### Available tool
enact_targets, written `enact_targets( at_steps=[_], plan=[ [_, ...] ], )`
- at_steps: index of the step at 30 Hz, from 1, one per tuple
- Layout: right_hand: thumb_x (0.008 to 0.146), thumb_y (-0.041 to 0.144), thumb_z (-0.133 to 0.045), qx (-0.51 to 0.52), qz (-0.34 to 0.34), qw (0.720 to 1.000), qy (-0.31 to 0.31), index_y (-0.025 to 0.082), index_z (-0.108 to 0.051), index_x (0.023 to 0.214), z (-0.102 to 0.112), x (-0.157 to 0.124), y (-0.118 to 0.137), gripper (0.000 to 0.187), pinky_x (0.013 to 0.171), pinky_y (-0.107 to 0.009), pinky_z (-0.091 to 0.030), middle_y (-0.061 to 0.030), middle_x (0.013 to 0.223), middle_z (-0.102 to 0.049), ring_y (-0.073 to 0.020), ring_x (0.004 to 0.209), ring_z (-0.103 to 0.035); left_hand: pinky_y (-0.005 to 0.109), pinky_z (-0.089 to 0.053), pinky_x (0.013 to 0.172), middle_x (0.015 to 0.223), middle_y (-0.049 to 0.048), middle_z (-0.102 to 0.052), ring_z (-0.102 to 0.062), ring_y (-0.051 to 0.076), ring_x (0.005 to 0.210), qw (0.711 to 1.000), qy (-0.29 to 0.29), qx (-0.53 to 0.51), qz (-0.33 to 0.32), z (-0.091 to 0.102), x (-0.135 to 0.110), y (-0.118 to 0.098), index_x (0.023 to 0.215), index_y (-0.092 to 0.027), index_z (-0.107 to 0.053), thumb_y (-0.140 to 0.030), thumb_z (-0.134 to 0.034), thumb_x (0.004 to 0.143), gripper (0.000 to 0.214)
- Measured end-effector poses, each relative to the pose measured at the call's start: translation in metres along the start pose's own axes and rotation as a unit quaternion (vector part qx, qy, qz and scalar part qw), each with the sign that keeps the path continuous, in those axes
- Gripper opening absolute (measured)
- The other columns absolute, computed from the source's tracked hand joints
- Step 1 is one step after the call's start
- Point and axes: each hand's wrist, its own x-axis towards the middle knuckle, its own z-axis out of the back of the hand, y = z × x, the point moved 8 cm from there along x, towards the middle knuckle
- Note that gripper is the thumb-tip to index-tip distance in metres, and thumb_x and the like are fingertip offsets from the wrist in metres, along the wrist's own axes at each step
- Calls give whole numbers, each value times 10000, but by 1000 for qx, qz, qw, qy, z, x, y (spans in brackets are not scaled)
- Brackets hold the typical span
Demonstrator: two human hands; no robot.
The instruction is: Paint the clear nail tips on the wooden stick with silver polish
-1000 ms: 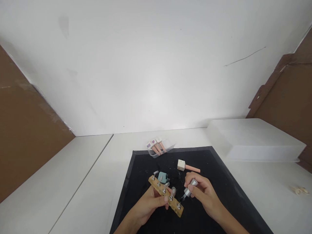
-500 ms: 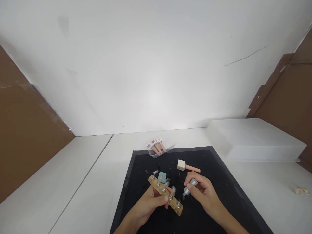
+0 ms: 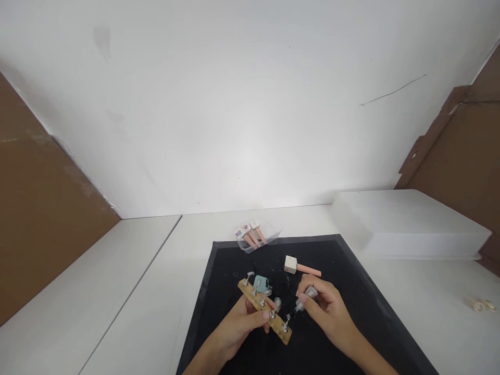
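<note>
My left hand (image 3: 244,325) is closed on a wooden nail-tip stand (image 3: 269,315), a tilted bar with several metal posts. Small pale false nails (image 3: 277,302) stand on the posts. At the bar's lower right end, my right hand (image 3: 326,304) pinches a short silver cylinder (image 3: 307,298) with a narrow dark tip. That tip is beside the false nail on the end post; whether they touch I cannot tell. Behind the bar lies a light teal piece (image 3: 261,284), partly covered.
A white square nail polish bottle (image 3: 290,264) with a long peach cap lies on the black mat (image 3: 234,255). Behind it, a clear tray (image 3: 273,234) holds several similar bottles. A translucent bin (image 3: 414,224) stands at the right, with small beige pieces (image 3: 481,304) in front.
The stand has shifted and turned slightly in my left hand. My right hand has barely moved, keeping the silver cylinder near the end post.
</note>
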Motion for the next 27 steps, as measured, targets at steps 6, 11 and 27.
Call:
enact_targets(
  at_steps=[6,11,27],
  plan=[
    [796,214,-489,-15,12,1000,0,186,-510,614,0,0,0,185,450,-221,-344,26,540,-453,-120,476,-406,257,-371,604,759,26,-552,-506,113,664,1000,-8,-2,-1,1,-1,0,794,-130,-588,-380,-772,530,407],
    [794,201,-485,-18,12,1000,-1,187,-502,615,0,0,0,180,451,-221,-342,29,541,-448,-119,476,-399,264,-369,603,757,25,-552,-503,112,652,1000,-5,-8,-6,2,-1,0,793,-132,-584,-372,-768,541,393],
    [791,265,-526,-15,-1,999,-29,191,-530,601,5,0,-4,205,447,-231,-336,25,531,-443,-127,469,-391,263,-361,604,763,26,-545,-497,112,655,1000,9,-13,-10,2,-2,-1,795,-137,-587,-363,-763,553,375]
  ],
)
